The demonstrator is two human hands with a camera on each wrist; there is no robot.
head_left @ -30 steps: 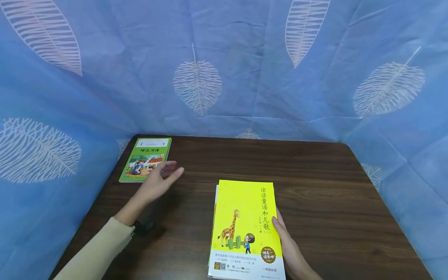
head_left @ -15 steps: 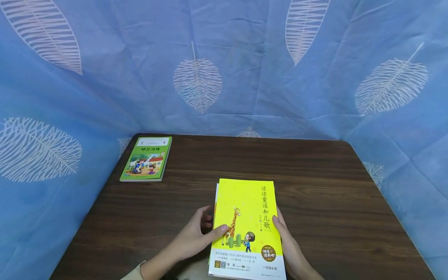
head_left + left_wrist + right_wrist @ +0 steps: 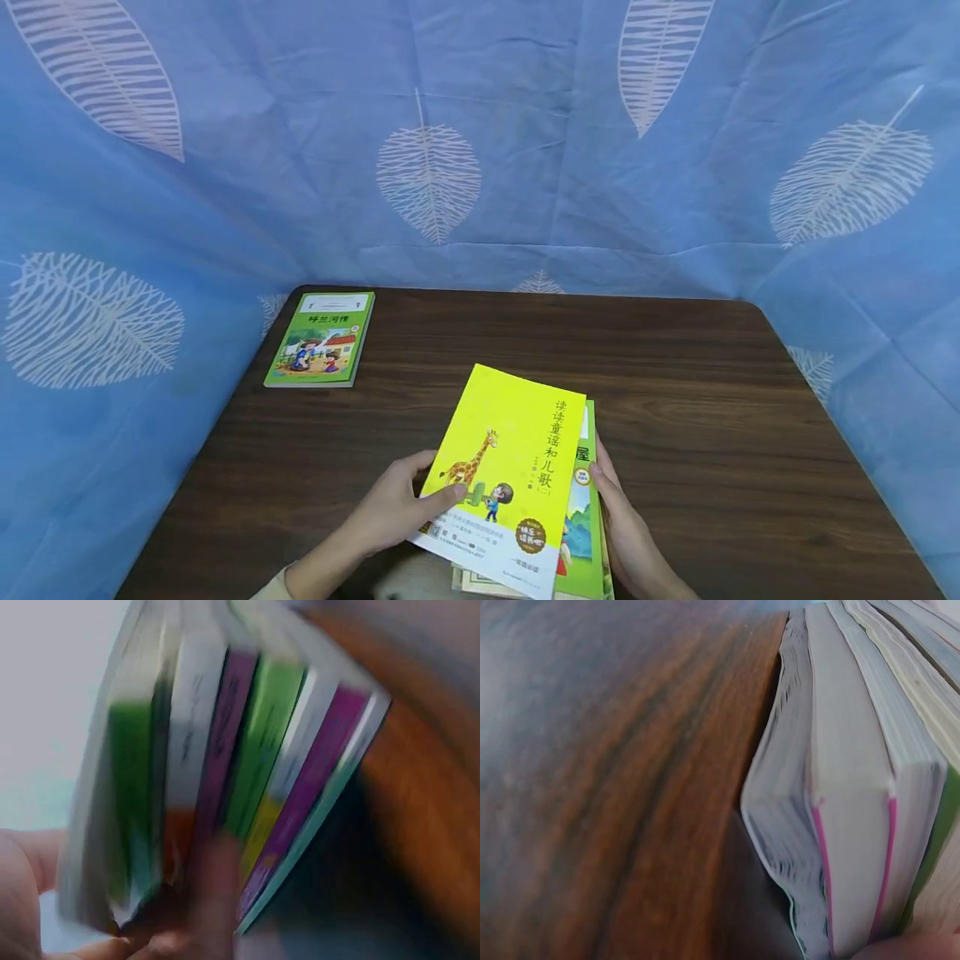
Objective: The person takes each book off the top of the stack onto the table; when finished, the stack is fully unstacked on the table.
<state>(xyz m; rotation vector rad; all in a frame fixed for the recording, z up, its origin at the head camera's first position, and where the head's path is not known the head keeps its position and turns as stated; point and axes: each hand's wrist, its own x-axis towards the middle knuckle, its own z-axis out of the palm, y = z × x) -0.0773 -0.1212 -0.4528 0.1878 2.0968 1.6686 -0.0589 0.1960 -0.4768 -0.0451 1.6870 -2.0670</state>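
My left hand [image 3: 397, 504] pinches the yellow book [image 3: 498, 467] by its left edge, thumb on the cover with its giraffe and child. That book is tilted and slid to the left over a stack of books. A green book [image 3: 583, 533] shows below it on the right. My right hand [image 3: 630, 529] grips the stack along its right side, thumb at the edge and the other fingers partly hidden. In the left wrist view the stack's coloured spines [image 3: 251, 742] fan out above blurred fingers. The right wrist view shows its page edges [image 3: 851, 742] close over the wood.
Another green book [image 3: 318, 342] lies flat at the far left corner of the dark wooden table [image 3: 675, 400]. A blue curtain [image 3: 525, 167] with white leaf prints hangs behind the table and along both sides.
My left hand has come from near the far green book to the stack and taken the yellow book's left edge. The yellow book has turned and shifted left, uncovering a green one.
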